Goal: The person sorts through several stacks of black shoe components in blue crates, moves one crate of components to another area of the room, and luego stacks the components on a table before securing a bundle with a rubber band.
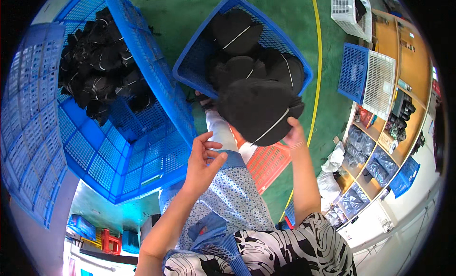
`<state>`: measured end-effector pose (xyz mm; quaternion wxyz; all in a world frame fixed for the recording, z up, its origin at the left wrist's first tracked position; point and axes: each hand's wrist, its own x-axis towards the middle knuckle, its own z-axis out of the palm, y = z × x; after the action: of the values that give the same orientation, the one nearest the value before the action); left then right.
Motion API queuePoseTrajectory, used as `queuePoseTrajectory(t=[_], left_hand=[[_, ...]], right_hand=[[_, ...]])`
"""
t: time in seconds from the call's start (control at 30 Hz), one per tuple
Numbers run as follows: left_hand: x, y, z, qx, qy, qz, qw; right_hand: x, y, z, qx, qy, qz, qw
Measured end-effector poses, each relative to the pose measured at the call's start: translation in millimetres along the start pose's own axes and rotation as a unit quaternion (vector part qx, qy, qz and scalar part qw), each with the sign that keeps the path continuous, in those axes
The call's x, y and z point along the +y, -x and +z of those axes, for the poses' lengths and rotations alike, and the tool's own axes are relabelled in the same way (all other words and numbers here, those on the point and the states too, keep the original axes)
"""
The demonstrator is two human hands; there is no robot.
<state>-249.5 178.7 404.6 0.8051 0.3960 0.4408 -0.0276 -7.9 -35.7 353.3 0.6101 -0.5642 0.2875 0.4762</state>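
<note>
My right hand [295,132] grips the edge of a large bundle of black cloth pieces [254,107] with a white band across it. The bundle is over the near end of a blue mesh basket [304,48]. Inside that basket lie more black bundles [236,31], also bound with white bands. My left hand [202,164] is held above my lap, left of the bundle, its fingers loosely bent and apart, with nothing in it. How far the right fingers reach under the cloth is hidden.
At the left stands a big blue crate [156,52] with its side panel folded down and many banded black bundles [97,62] inside. An orange-red basket [268,166] is beside my legs. A wooden shelf [403,76] with bagged goods and white and blue baskets lines the right.
</note>
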Motion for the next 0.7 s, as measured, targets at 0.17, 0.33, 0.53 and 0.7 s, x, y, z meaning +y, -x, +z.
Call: queuePoseTrajectory(t=[0.17, 0.33, 0.53, 0.7], left_hand=[[-23, -3, -28, 0.060, -0.057, -0.067, 0.994], [-45, 13, -80, 0.139, -0.071, -0.090, 0.984], [-61, 40, -97, 0.089, 0.068, -0.096, 0.989], [8, 97, -165, 0.351, -0.105, 0.081, 0.927]], right_hand=[[-49, -62, -117, 0.020, 0.048, 0.022, 0.998], [-14, -132, -92, 0.254, 0.345, 0.081, 0.900], [12, -153, -138, 0.115, 0.290, -0.021, 0.950], [25, -139, -46, 0.210, 0.620, -0.197, 0.730]])
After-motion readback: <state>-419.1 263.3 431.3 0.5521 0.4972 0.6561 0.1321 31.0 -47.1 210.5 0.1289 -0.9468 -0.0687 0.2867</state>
